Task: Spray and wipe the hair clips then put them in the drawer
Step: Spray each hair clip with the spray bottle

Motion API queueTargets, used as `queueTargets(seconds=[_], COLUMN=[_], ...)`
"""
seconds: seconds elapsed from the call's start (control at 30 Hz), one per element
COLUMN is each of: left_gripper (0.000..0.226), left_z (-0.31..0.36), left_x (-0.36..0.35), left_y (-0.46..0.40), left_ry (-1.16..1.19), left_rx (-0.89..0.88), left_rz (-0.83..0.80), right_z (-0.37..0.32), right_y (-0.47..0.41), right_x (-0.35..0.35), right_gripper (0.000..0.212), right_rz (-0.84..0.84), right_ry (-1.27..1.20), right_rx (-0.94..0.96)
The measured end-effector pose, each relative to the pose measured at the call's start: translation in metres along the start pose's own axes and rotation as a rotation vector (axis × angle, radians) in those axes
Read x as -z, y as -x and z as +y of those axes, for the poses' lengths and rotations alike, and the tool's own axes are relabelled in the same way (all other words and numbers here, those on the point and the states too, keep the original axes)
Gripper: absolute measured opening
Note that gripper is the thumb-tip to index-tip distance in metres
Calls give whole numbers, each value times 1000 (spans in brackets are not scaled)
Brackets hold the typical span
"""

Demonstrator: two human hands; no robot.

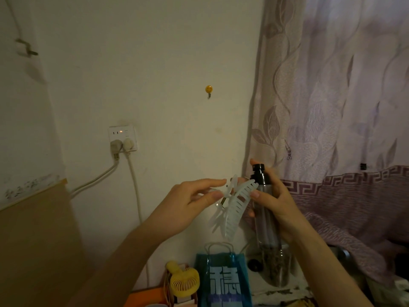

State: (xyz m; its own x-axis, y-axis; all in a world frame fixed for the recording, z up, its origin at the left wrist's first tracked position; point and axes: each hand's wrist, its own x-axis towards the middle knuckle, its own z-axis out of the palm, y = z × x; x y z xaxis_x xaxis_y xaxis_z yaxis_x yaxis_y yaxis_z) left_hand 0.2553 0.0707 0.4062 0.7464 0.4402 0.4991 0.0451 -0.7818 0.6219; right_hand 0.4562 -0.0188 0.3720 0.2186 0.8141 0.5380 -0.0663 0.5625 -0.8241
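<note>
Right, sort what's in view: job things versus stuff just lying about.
Job: hair clip, pinched by left hand; spray bottle, gripped by right hand.

Lying about: yellow fan, blue bag, jar, wall hook, plugs.

A dimly lit room: a cream wall (pixel 166 52) carries a yellow smiley-face hook (pixel 209 89) and, lower left, a white socket plate (pixel 122 137) with a red indicator light and two plugs, their cables (pixel 132 185) trailing down. A mauve leaf-patterned curtain (pixel 332 96) with a key-pattern border hangs at right. A light brown panel (pixel 37 240) stands at lower left beneath a strip of floral trim.
</note>
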Motion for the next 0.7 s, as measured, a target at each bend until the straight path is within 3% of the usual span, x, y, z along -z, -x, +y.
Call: queueTargets(seconds=[0.23,0.47,0.7], left_gripper=[31,18,14], left_z=[-4,-7,-11], left_x=[-1,-8,-21], left_y=[-1,-2,0], left_ry=[182,324,241], left_rx=[-8,131,148], left_rz=[1,176,361], right_z=[8,15,19], right_y=[1,3,5], right_x=[7,7,4], right_gripper=[65,64,66], right_rz=[-19,6,36], right_ry=[-92,-172,-100], right_rx=[-34,-80,-79])
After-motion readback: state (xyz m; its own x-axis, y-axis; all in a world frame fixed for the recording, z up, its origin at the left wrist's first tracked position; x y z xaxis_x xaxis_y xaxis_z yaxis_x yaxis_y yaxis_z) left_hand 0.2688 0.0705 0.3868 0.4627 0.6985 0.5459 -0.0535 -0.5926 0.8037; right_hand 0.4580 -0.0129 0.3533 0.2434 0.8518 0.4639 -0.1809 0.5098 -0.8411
